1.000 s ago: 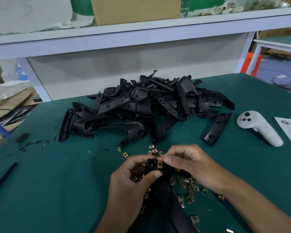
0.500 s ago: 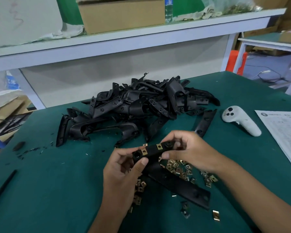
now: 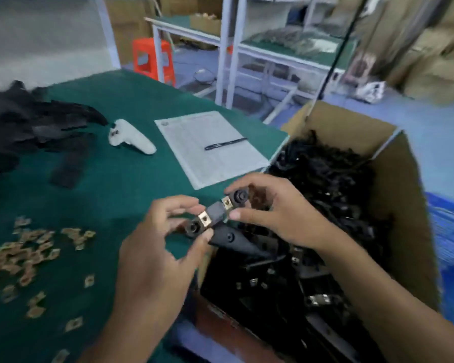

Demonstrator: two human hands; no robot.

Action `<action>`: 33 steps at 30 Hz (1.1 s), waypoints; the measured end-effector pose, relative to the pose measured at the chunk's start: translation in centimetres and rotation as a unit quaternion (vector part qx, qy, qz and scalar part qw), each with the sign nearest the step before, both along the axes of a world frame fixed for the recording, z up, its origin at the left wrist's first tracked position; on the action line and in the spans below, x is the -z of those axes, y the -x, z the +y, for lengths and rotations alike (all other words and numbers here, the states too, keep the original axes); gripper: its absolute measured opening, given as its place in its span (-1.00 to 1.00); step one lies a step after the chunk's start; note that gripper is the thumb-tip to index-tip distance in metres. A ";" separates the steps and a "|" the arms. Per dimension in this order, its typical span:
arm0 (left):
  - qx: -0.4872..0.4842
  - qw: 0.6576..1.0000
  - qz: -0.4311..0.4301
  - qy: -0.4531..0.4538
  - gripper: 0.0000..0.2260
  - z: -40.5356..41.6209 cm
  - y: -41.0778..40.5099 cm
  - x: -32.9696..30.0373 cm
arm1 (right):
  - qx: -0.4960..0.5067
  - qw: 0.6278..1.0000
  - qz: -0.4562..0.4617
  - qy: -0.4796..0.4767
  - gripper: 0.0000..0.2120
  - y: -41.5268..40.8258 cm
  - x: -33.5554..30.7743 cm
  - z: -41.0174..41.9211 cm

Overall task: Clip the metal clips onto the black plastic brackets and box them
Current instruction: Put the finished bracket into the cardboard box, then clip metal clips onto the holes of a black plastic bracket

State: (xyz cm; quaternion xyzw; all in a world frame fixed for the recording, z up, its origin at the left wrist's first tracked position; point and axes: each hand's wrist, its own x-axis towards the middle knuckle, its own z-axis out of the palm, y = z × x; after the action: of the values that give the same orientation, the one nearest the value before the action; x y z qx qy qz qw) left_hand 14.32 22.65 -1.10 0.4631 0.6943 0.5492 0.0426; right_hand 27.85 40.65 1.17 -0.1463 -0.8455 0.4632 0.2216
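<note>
A black plastic bracket (image 3: 216,213) with two brass-coloured metal clips on it hangs over the table's right edge, just above the cardboard box (image 3: 404,205). My left hand (image 3: 155,258) pinches its lower left end. My right hand (image 3: 273,213) pinches its upper right end. The box beside the table holds several clipped black brackets (image 3: 325,184). Loose metal clips (image 3: 29,247) lie scattered on the green table at the lower left. A pile of unclipped black brackets (image 3: 24,119) sits at the far left, blurred.
A white controller (image 3: 131,137) and a printed sheet (image 3: 207,150) with a black pen (image 3: 224,144) lie on the green table (image 3: 116,179). One bracket (image 3: 71,166) lies apart from the pile. White shelving and an orange stool (image 3: 152,58) stand beyond.
Both hands have carried the clipped bracket rightward from above the loose clips to over the box. The view has swung right, bringing the box into sight.
</note>
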 end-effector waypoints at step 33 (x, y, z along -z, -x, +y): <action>-0.482 0.866 0.076 0.106 -0.57 -21.3 16.6 4.3 | -0.001 0.989 -0.146 -0.016 -0.43 33.0 4.2 -6.6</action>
State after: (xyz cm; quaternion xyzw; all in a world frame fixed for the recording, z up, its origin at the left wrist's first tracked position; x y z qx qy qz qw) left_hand -2.31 1.37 -5.41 0.1036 0.8862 0.3875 -0.2318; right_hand -5.11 34.09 -3.08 -0.2083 -0.8764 0.4230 0.0976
